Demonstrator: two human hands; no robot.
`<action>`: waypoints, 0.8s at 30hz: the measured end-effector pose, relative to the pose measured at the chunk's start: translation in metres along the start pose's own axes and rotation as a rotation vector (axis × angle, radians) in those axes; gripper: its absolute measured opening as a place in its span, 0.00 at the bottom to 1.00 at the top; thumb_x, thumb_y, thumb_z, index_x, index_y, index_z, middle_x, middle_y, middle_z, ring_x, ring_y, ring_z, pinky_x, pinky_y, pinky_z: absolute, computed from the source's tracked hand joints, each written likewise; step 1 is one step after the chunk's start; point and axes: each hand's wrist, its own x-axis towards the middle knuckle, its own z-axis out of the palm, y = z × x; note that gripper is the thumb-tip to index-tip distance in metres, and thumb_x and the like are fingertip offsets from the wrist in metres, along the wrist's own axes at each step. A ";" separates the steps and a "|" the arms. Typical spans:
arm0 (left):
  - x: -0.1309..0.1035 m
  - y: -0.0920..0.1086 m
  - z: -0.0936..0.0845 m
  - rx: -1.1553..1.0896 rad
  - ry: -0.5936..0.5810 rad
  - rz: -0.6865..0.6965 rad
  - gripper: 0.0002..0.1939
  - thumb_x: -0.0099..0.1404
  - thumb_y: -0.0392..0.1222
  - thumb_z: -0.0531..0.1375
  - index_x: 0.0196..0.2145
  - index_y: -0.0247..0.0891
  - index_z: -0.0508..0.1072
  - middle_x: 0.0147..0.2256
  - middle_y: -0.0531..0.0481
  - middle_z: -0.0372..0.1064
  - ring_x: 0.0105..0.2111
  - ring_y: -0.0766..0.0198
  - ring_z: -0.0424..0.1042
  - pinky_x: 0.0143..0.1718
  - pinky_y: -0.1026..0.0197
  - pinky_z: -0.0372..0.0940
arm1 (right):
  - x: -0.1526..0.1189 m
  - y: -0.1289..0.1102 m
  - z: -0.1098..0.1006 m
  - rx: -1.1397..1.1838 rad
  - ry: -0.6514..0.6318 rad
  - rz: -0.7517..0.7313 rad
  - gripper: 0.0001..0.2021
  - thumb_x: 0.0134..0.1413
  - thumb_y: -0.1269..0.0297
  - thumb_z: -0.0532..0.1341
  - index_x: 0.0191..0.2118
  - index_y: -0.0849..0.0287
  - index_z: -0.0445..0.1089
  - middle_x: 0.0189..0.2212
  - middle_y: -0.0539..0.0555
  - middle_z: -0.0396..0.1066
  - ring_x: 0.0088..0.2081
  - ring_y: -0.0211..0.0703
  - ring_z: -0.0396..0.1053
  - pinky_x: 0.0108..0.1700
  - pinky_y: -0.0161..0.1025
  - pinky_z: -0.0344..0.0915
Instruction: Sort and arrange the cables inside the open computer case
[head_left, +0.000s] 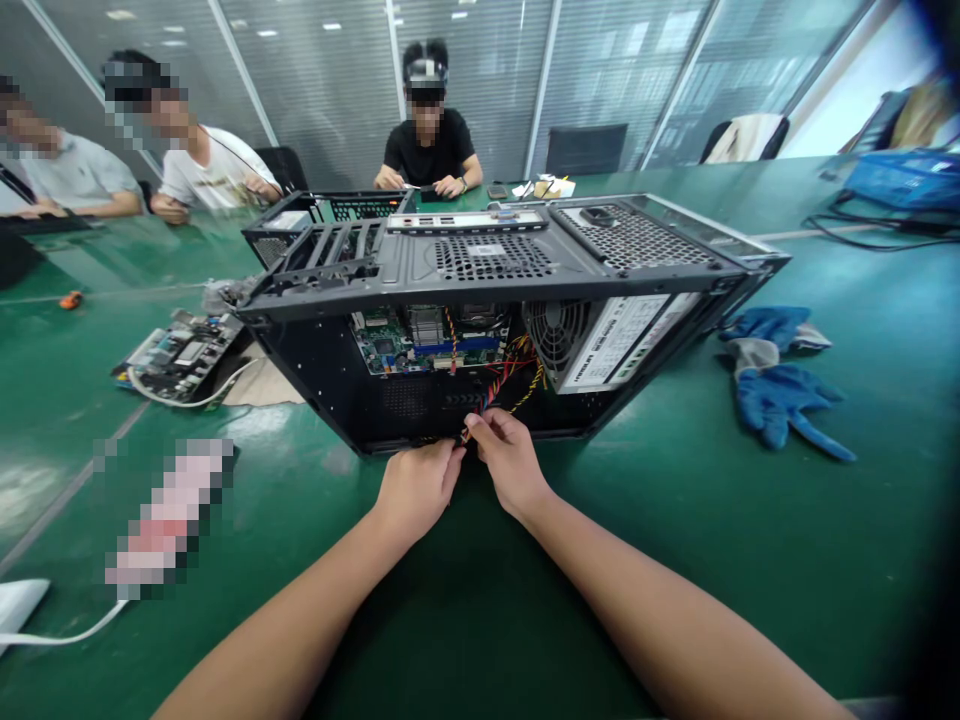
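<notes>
A black computer case (pixel 315 290) lies in front of me with its open side facing me. Inside it are a green motherboard (pixel 382 350) and a power supply (pixel 630 340) with a fan. A bundle of coloured power cables (pixel 499 385) runs from the power supply down to the case's near edge. My right hand (pixel 514 460) is closed, thumb and fingers pinching these cables. Right beside it, my left hand (pixel 420 485) is closed at the lower edge of the case, close to the cable ends. What its fingertips hold is hidden.
Blue gloves (pixel 787 395) lie on the green table (pixel 825 550) at right. A loose circuit board (pixel 184 355) and a blurred-out device with a white cable (pixel 97 625) are at left. Another case (pixel 277 240) stands behind. A person (pixel 431 140) sits opposite; two more sit at left.
</notes>
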 end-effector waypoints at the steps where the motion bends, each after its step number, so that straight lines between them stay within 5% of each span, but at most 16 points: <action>1: 0.000 0.000 0.000 0.042 0.003 0.009 0.16 0.72 0.42 0.48 0.31 0.36 0.71 0.25 0.49 0.73 0.25 0.62 0.73 0.29 0.62 0.64 | 0.000 0.000 0.000 0.000 0.002 0.001 0.19 0.51 0.52 0.64 0.22 0.56 0.57 0.19 0.43 0.50 0.22 0.34 0.46 0.23 0.35 0.46; 6: 0.000 0.000 0.001 0.168 0.023 0.037 0.16 0.72 0.42 0.48 0.34 0.35 0.72 0.27 0.46 0.74 0.26 0.60 0.74 0.27 0.62 0.64 | 0.000 -0.002 0.001 0.008 0.005 0.000 0.19 0.50 0.52 0.65 0.22 0.56 0.57 0.18 0.43 0.50 0.21 0.34 0.45 0.23 0.35 0.46; 24: 0.001 0.003 -0.004 0.064 -0.045 -0.029 0.17 0.72 0.42 0.47 0.33 0.35 0.71 0.27 0.47 0.74 0.27 0.60 0.74 0.31 0.62 0.65 | -0.003 -0.003 0.001 -0.020 0.017 0.008 0.18 0.51 0.51 0.64 0.22 0.56 0.58 0.18 0.43 0.50 0.21 0.34 0.47 0.22 0.35 0.46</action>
